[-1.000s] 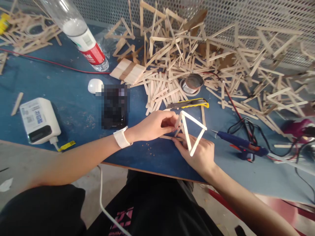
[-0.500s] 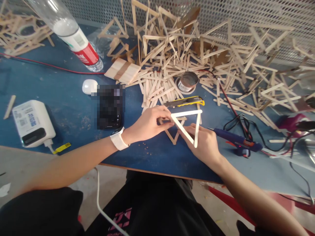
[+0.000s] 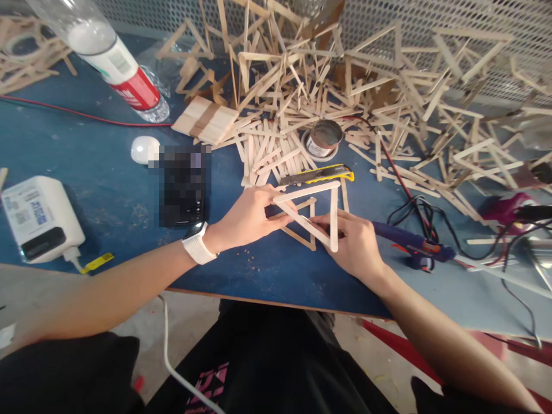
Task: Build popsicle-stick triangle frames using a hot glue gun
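Between my two hands is a frame of wooden sticks (image 3: 308, 191) with a triangular face turned up toward the camera. My left hand (image 3: 248, 218) pinches its left corner between thumb and fingers. At its lower right side, my right hand (image 3: 356, 241) has its fingers closed on the frame, partly hidden behind the sticks. More joined sticks (image 3: 313, 224) show below the upper triangle; whether they are part of it I cannot tell. Just beyond the frame lies a yellow utility knife (image 3: 323, 173). A blue glue gun (image 3: 409, 240) lies right of my right hand.
Loose sticks and stick frames (image 3: 276, 146) pile up at the back, around a small tin (image 3: 323, 139). Leftward are a phone (image 3: 183, 190), a white case (image 3: 145, 150), a bottle (image 3: 133, 83) and a white power bank (image 3: 41, 218). Black cables (image 3: 425, 213) tangle at the right.
The stick frame has shifted left and turned slightly, its triangular face now looking larger. My right hand has moved a little with it. The whole view has slid slightly.
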The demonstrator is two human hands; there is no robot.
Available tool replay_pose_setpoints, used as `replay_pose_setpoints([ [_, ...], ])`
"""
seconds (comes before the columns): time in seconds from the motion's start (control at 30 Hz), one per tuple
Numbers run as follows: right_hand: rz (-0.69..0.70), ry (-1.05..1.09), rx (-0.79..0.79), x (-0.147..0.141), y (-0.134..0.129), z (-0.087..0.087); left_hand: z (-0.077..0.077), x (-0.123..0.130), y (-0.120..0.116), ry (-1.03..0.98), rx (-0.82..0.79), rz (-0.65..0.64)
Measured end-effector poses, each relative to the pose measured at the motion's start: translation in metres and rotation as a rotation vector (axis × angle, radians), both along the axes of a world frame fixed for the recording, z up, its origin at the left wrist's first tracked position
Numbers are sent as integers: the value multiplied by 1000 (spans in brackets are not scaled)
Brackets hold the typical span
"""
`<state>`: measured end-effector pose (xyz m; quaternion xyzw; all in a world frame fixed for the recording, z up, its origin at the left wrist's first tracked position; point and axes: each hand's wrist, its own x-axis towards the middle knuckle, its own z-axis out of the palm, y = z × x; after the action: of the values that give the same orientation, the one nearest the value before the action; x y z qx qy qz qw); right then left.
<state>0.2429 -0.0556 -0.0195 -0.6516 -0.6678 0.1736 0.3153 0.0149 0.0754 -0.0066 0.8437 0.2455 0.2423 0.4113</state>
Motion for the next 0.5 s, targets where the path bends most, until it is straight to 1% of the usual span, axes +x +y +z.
replay_pose_setpoints([
  [0.1,-9,-4,-12,-1,0,1,0,0,-1,-14,19,-1],
  [0.3,1,22,-21,0,2,3,-5,0,-1,-64,37,-40],
  [0.5,-22,106,53,-1,3,4,-5,0,-1,-55,50,-42],
])
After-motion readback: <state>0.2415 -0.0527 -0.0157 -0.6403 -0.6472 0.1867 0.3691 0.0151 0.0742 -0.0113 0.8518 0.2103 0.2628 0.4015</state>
